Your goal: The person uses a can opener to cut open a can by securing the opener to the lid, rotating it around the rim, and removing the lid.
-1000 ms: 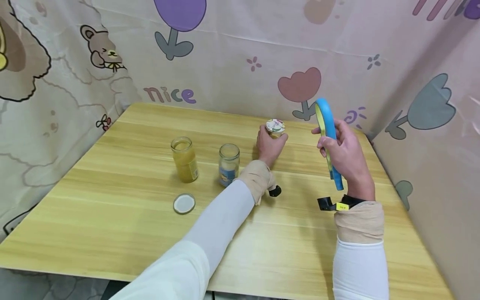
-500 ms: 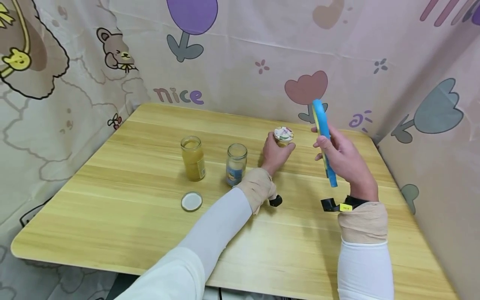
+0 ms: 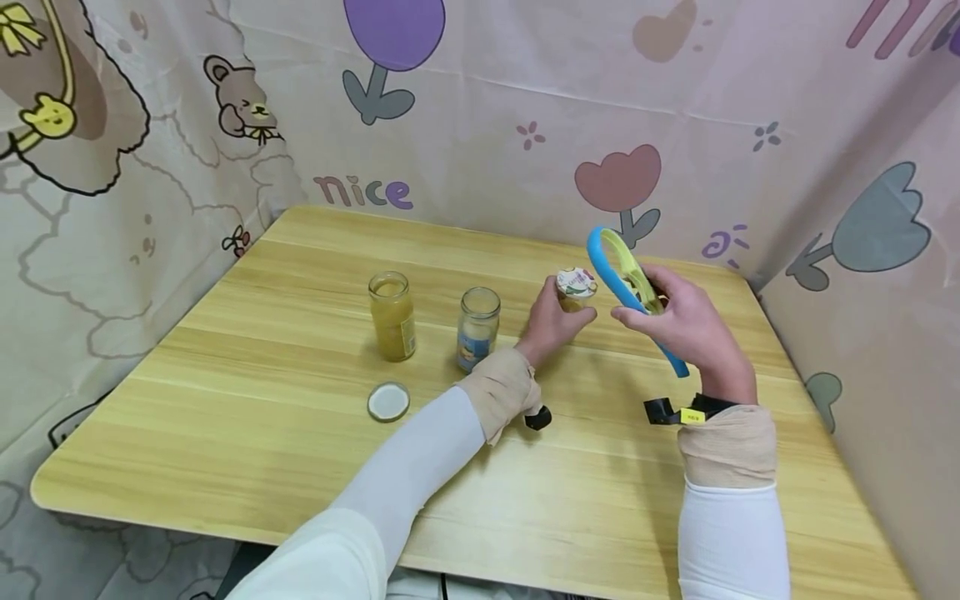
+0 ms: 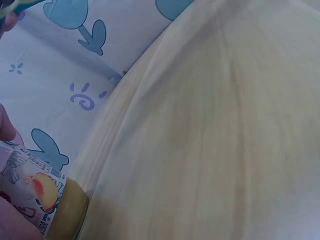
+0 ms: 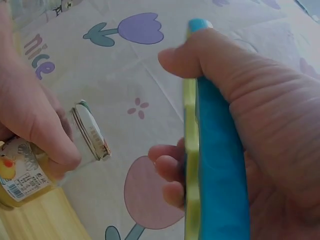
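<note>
My left hand (image 3: pixel 553 321) grips a lidded glass jar (image 3: pixel 576 283) towards the back right of the table. The jar has a patterned lid, a peach-printed label (image 4: pixel 44 192) and yellow contents. In the right wrist view it is tilted, with its lid towards the right hand. My right hand (image 3: pixel 693 325) holds a blue and yellow jar opener (image 5: pixel 222 165) in the air, thumb on one side and fingers on the other. Its loop end leans left, near the jar lid but apart from it. The yellow toothed inner side shows in the head view.
Left of the arm, an uncovered jar (image 3: pixel 393 325) with yellow contents and a clear open jar (image 3: pixel 476 337) with a blue label stand on the wooden table (image 3: pixel 225 400). A loose lid (image 3: pixel 388 402) lies in front of them. A printed curtain (image 3: pixel 480 100) hangs behind.
The right hand has turned the jar opener, so its loop swings left and its yellow inner side shows. The left hand has brought the jar slightly nearer. The head view has shifted left.
</note>
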Motion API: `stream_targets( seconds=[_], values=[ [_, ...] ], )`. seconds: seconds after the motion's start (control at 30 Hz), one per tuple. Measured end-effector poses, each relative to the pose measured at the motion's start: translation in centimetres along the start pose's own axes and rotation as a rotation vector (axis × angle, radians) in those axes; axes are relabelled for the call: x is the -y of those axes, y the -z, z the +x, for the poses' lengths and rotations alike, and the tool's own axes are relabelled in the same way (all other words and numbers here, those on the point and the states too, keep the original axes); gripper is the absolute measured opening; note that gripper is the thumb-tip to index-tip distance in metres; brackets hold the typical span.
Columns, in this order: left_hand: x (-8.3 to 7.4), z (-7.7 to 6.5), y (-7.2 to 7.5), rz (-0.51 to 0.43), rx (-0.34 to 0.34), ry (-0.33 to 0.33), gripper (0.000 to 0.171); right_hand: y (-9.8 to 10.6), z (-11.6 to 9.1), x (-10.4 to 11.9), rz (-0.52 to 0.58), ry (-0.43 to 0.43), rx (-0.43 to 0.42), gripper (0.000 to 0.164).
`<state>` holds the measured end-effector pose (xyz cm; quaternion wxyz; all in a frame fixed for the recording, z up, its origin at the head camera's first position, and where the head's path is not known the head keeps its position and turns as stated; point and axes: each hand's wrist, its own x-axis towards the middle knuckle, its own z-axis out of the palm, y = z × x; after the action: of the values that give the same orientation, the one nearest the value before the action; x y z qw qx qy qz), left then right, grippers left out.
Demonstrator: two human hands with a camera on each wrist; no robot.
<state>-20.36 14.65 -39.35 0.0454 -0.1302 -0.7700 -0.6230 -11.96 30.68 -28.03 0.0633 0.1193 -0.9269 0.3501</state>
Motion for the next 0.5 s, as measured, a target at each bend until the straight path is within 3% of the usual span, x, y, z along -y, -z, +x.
stream_targets(
  seconds=[0.33, 0.5],
  values=[
    [0.0, -1.3, 0.6, -0.047, 0.133, -0.013, 0.059, -0.1, 0.1, -0.1, -0.079, 0.018, 0.007, 0.076],
    [0.1, -2.0, 1.0, -0.043, 0.192, -0.018, 0.061, -0.6, 0.2, -0.4, -0.127, 0.09, -0.03, 0.074]
  ],
)
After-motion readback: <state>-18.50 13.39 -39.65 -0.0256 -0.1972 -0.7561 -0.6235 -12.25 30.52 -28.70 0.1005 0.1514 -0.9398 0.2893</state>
